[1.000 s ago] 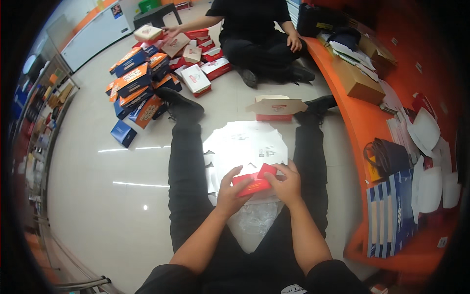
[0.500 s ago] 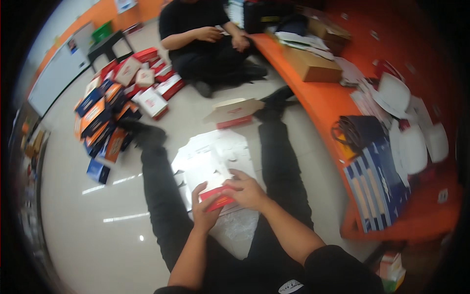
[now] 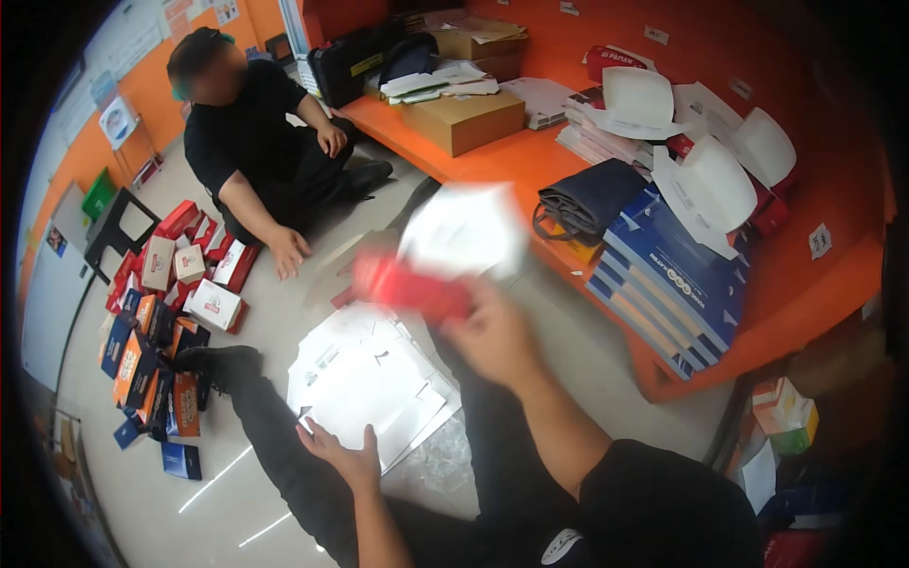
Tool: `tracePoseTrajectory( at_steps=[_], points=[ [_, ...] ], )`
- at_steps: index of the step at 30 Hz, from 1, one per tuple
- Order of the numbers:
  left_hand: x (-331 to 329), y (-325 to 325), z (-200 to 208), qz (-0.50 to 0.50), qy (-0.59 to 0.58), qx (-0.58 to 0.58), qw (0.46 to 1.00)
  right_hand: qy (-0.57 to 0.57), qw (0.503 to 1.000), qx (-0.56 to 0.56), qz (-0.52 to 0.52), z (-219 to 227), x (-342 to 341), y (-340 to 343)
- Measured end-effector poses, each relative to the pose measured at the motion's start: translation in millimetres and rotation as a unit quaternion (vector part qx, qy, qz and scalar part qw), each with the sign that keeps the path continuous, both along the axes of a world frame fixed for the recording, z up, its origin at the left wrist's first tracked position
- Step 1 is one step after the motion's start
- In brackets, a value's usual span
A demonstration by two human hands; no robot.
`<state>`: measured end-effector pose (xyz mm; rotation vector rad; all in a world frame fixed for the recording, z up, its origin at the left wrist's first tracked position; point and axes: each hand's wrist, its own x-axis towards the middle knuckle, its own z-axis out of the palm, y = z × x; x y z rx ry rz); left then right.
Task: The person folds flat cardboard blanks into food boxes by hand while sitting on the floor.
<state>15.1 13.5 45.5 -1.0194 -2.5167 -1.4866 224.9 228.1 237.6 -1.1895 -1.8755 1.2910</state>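
My right hand (image 3: 494, 331) grips a red cardboard box (image 3: 407, 284) by its near right end, lifted above the floor between my legs. Its white lid (image 3: 466, 227) stands open, and motion smears the box. My left hand (image 3: 343, 459) is empty, fingers spread, at the near edge of a stack of flat white cardboard sheets (image 3: 355, 379). Crumpled clear plastic (image 3: 440, 459) lies under that stack's near corner. Beyond the lifted box, a beige open lid (image 3: 346, 265) is partly hidden.
At left, red, white, orange and blue boxes (image 3: 156, 331) are heaped on the floor. A co-worker (image 3: 256, 142) sits beyond, one hand low near the beige lid. The orange bench (image 3: 568, 293) on my right carries open white-lidded boxes (image 3: 710, 189), stacked blue cartons (image 3: 668, 275) and a dark folded bag (image 3: 592, 197).
The red box has risen from between both hands toward the bench side, now in my right hand alone. My left hand has let go. The view has turned right; the co-worker's arm now reaches down.
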Motion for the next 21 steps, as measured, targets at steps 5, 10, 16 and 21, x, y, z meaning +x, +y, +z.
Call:
tracePoseTrajectory(
  at_steps=[5,10,16,21],
  points=[
    [-16.6,-5.0,-38.7,0.068,-0.035,-0.246,0.966,0.319,0.875,0.302,-0.201,11.6,22.5,21.2],
    [-6.8,12.5,-37.4,0.154,-0.243,-0.378,0.88,0.076,0.982,0.172,-0.011,-102.0,-38.0,16.6],
    [-8.1,11.3,-39.3,0.155,-0.223,-0.331,0.904,-0.367,0.919,0.121,0.081,-226.9,-96.6,-29.7],
    [1.8,11.8,-24.9,0.18,-0.206,-0.283,0.919,-0.402,0.91,0.051,0.085,-232.3,-112.1,-32.1]
  ],
)
